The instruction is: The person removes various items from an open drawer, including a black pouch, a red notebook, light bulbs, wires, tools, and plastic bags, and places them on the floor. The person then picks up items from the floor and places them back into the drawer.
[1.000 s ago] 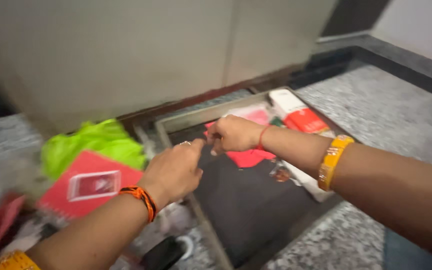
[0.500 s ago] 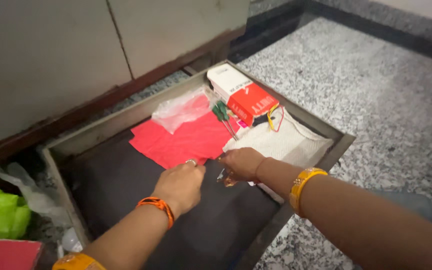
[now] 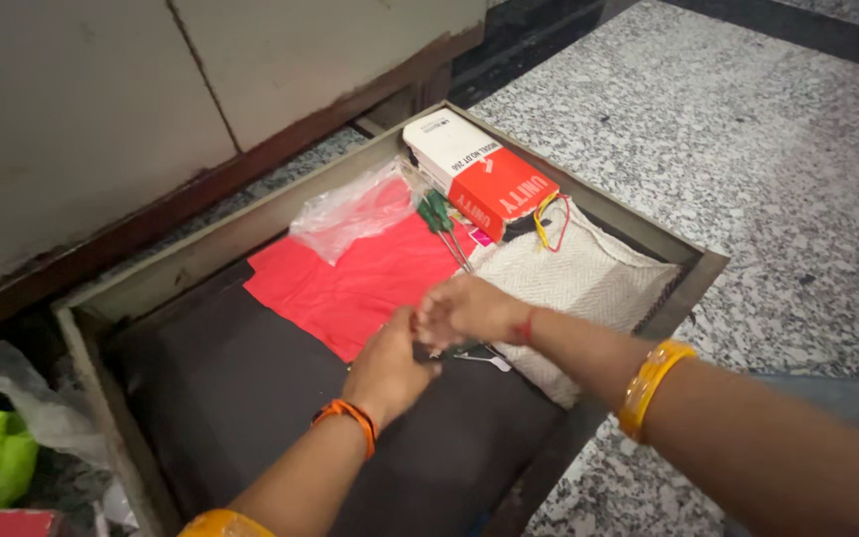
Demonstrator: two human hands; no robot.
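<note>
Meeting at the centre of the frame over an open drawer [image 3: 693, 261], the left hand [image 3: 393, 368] and right hand [image 3: 464, 310] pinch together on a small metal object [image 3: 479, 355], too tiny to identify, just above the drawer's dark lining. Behind them lie a red cloth [image 3: 355, 283], green-handled screwdrivers [image 3: 441, 221], a red-and-white box [image 3: 477, 171] and a woven white cloth [image 3: 589, 283]

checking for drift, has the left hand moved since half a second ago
Yes. The left hand has shifted right along the red cloth's near edge to meet the right hand.
</note>
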